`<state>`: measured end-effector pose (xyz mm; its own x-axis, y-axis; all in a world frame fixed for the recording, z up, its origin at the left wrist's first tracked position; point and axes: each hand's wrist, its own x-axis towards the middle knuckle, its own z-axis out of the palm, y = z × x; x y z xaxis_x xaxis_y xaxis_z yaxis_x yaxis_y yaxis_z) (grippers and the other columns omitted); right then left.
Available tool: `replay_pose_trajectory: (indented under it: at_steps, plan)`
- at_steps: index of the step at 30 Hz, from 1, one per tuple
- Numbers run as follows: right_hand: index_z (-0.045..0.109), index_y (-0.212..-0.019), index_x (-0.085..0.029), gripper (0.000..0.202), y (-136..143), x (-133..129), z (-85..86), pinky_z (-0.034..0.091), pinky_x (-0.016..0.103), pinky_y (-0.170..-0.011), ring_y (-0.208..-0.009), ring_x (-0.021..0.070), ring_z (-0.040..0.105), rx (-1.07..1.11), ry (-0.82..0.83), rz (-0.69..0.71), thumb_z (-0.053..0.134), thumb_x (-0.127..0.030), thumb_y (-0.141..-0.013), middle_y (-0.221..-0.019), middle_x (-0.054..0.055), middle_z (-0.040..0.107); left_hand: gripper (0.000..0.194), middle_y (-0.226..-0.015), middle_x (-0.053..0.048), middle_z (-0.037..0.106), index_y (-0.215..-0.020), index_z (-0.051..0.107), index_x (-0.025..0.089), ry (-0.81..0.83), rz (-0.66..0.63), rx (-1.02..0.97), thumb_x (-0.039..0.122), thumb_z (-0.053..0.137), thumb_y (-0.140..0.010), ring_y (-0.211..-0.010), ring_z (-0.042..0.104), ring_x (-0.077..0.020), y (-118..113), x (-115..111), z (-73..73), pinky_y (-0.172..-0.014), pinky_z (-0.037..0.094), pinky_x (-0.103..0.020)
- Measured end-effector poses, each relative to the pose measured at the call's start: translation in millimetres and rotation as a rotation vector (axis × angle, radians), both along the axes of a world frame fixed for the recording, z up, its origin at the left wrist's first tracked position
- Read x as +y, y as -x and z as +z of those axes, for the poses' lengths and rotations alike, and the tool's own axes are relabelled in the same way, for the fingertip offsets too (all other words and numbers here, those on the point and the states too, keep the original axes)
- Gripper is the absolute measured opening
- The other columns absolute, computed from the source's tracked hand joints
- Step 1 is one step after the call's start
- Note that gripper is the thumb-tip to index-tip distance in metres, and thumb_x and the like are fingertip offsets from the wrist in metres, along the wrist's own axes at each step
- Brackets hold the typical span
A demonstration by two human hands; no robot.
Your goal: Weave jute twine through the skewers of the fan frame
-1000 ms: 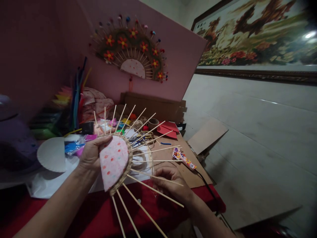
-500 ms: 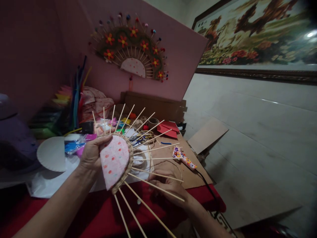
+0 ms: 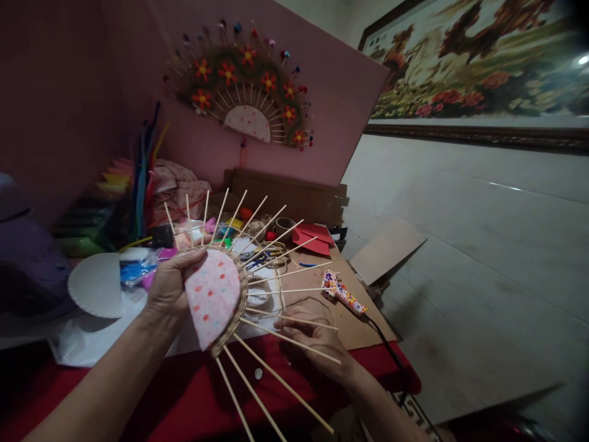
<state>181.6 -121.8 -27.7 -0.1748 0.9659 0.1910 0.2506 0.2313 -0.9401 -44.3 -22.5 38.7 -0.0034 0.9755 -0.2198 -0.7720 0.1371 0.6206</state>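
A half-round panel [image 3: 214, 298] covered in pink spotted cloth is held up by my left hand [image 3: 170, 279], thumb on its front at the upper left. Braided twine [image 3: 242, 294] runs round its curved edge, and several thin wooden sticks [image 3: 285, 382] fan outward from it. My right hand [image 3: 315, 337] is behind the sticks on the right, its fingers bent together near a strand of twine that loops above it. Sticks partly cover those fingers, and the strand seems to pass into them. A twine coil [image 3: 258, 291] lies behind the sticks.
A flowered glue gun [image 3: 343, 291] with a black cord lies on brown cardboard [image 3: 299, 283]. Red sheets [image 3: 313, 238], scissors [image 3: 251, 258], a pale half-disc [image 3: 96, 285] and plastic bags [image 3: 138, 270] are on the table. A finished fan [image 3: 248, 80] hangs on a pink board behind.
The panel and its sticks have tilted slightly, with the right-hand sticks a little higher. My right hand has shifted slightly, still close to the sticks.
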Motion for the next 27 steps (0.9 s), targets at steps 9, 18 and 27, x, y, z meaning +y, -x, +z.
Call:
replay_pose_trajectory:
  at_steps: [9, 18, 27]
  plan:
    - [0.070, -0.101, -0.021, 0.027, -10.3, 17.0, 15.3, 0.039, 0.039, -0.096, -0.103, 0.0223, 0.058, 0.367, 0.064, -0.118, 0.062, -0.034, -0.078, -0.106, 0.008, 0.066, 0.030, -0.060, -0.005, 0.068, -0.080, 0.066, 0.013, -0.026, 0.025, -0.019, -0.007, 0.048, -0.065, -0.053, 0.066, -0.0169, 1.1, 1.8, -2.3, -0.055, 0.057, -0.027]
    - [0.069, -0.089, -0.016, 0.036, 8.3, 34.3, 16.4, 0.049, 0.029, -0.061, -0.066, 0.0173, 0.064, 0.559, 0.245, -0.044, 0.062, -0.049, -0.075, -0.073, 0.006, 0.068, 0.028, -0.060, -0.004, 0.068, -0.079, 0.065, 0.011, -0.034, 0.066, -0.045, -0.007, 0.050, -0.065, -0.052, 0.065, -0.0153, 4.8, 10.3, -10.4, -0.055, 0.057, -0.024]
    - [0.066, -0.078, -0.013, 0.022, 23.5, 51.8, 19.1, 0.030, 0.014, -0.037, -0.040, 0.0026, 0.038, 0.811, 0.358, -0.046, 0.073, -0.031, -0.068, -0.055, -0.003, 0.055, 0.017, -0.064, -0.005, 0.070, -0.075, 0.064, 0.015, 0.066, 0.086, -0.090, 0.005, 0.050, -0.077, -0.058, 0.067, -0.0175, -5.5, 7.3, -13.5, -0.058, 0.057, -0.029]
